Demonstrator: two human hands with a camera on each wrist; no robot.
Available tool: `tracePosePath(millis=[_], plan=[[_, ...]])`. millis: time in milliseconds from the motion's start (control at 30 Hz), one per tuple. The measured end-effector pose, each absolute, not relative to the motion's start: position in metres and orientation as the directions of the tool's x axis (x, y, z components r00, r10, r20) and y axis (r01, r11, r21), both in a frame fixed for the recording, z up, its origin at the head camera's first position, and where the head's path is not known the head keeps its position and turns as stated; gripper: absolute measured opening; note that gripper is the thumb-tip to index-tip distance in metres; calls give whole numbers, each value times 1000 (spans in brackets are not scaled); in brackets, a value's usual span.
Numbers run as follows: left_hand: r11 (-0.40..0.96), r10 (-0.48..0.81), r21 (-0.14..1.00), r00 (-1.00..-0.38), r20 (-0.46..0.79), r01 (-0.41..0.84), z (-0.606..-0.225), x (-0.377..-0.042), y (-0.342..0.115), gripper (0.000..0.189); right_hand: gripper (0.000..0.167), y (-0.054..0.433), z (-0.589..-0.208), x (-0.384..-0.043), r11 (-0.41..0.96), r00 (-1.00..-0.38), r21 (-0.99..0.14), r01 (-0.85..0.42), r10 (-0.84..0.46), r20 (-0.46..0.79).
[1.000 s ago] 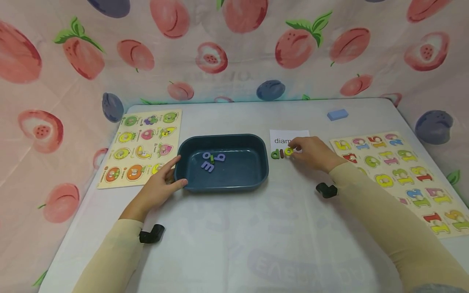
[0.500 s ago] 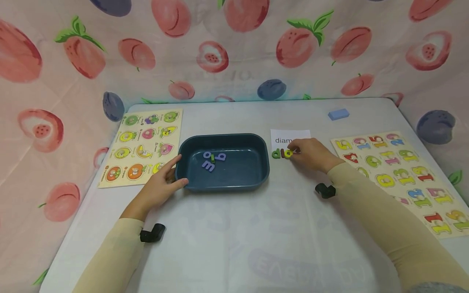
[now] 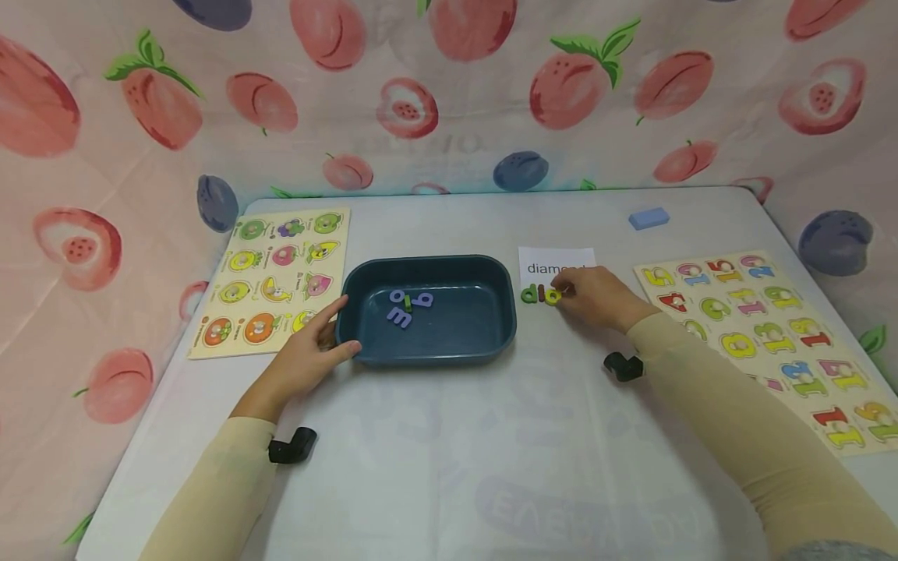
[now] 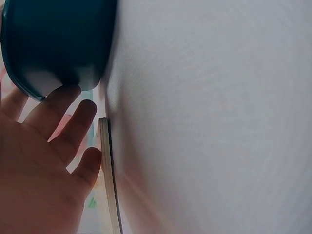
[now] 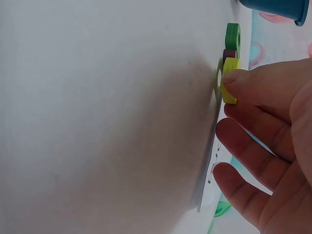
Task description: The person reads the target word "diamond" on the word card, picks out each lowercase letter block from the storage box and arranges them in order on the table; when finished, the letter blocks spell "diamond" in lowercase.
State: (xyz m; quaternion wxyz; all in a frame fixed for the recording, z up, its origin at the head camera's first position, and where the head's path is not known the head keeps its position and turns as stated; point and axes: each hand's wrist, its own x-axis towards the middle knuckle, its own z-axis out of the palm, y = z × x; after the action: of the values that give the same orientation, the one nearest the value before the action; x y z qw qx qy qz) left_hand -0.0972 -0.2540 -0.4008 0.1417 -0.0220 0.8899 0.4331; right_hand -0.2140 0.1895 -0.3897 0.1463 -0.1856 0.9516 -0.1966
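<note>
My right hand [image 3: 596, 296] pinches a yellow letter piece [image 3: 553, 296], with the thumb against its face in the right wrist view and the other fingers spread loosely. A green letter d [image 3: 529, 294] and a dark red letter i [image 3: 541, 293] stand in a row to its left. Behind them lies a white word card [image 3: 547, 259], its printed word partly covered by the hand. My left hand [image 3: 305, 358] rests against the left end of a dark blue tray [image 3: 449, 360], thumb at the near corner and fingers relaxed. Inside are purple letters [image 3: 398, 317] and a green letter [image 3: 408, 304].
A fruit puzzle board [image 3: 266, 288] lies to the left, partly behind my left hand. On the right is a number puzzle board [image 3: 765, 335], overlapped by my right sleeve. A blue block [image 3: 648, 218] sits toward the back right of the white table [image 3: 435, 467].
My right hand has shifted slightly left with the yellow letter, bringing it closer to the dark red one. More of the card's word shows now. The left hand and tray stay still.
</note>
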Motion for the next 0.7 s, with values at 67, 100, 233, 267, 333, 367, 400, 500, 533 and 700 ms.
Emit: tracePosePath(millis=[67,100,233,267,333,367,400,500,533,700], plan=[[624,82,764,-959,-273,-164,-401,-97,-254,84,35,189,-390,-214,854,-889,-426,-297,-411,-203],[625,82,763,-958,-274,-165,-400,-97,-254,84,35,189,-390,-214,854,-888,-426,-297,-411,-204],[624,80,763,-957,-278,-169,-400,-97,-253,84,36,191,-389,-214,854,-887,-429,-293,-410,-210],[623,80,763,-957,-279,-170,-400,-97,-253,84,37,192,-388,-215,853,-887,-432,-292,-411,-212],[622,81,764,-957,-279,-170,-400,-97,-253,84,37,192,-388,-215,853,-886,-435,-289,-410,-215],[622,81,764,-957,-279,-170,-400,-97,-253,84,37,193,-388,-216,853,-886,-436,-288,-410,-215],[622,81,765,-957,-279,-170,-400,-97,-253,84,37,193,-388,-217,852,-886,-435,-290,-411,-215],[622,84,765,-958,-276,-166,-400,-97,-253,84,37,193,-388,-218,853,-885,-432,-291,-412,-216],[622,85,765,-958,-275,-164,-400,-97,-253,84,37,193,-388,-219,854,-885,-430,-292,-412,-216],[620,89,768,-959,-268,-158,-401,-96,-253,84,36,193,-390,-221,860,-886,-421,-289,-406,-222]])
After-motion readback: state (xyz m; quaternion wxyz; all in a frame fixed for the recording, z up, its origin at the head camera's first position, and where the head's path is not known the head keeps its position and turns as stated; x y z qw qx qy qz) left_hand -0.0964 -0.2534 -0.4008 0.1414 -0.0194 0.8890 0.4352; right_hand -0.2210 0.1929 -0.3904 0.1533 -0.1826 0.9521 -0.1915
